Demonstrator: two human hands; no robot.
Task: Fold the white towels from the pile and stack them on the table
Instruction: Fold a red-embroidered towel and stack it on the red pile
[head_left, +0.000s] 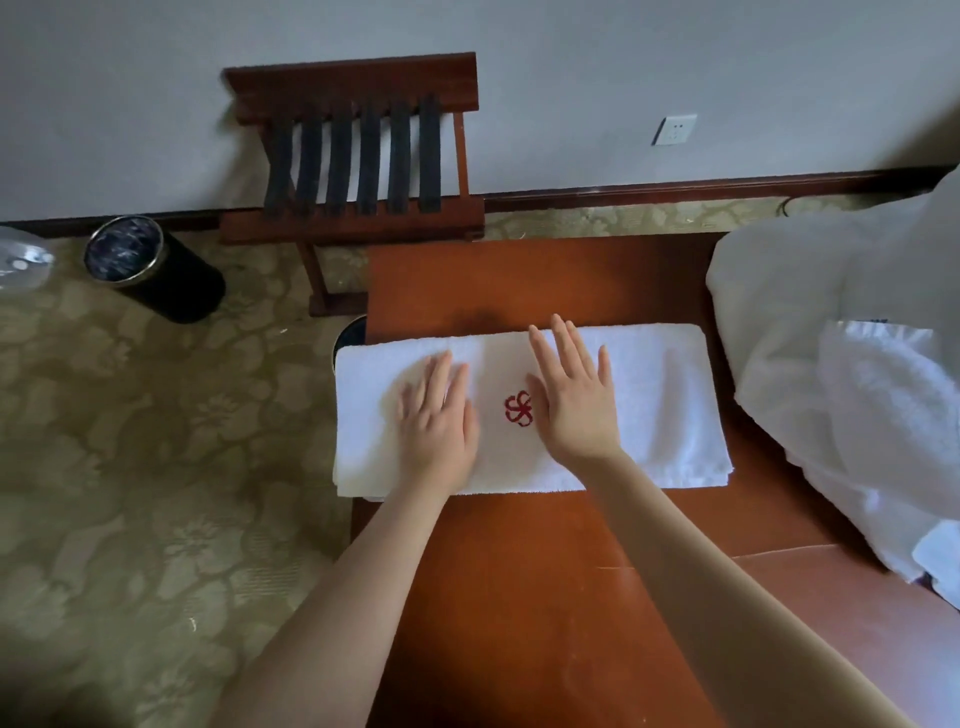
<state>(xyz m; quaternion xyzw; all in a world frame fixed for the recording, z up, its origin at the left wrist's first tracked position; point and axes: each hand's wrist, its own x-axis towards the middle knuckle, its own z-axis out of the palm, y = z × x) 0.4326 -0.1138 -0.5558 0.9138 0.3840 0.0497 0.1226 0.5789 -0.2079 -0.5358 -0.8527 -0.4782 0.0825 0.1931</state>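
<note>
Under both flat hands, left (439, 415) and right (574, 400), lies the folded towel (660, 405).

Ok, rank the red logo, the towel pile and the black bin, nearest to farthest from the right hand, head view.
1. red logo, just left of the right hand
2. towel pile, off to its right
3. black bin, far left on the floor

Brown table (519, 597), folded towel (649, 405), towel pile (831, 415)
</note>
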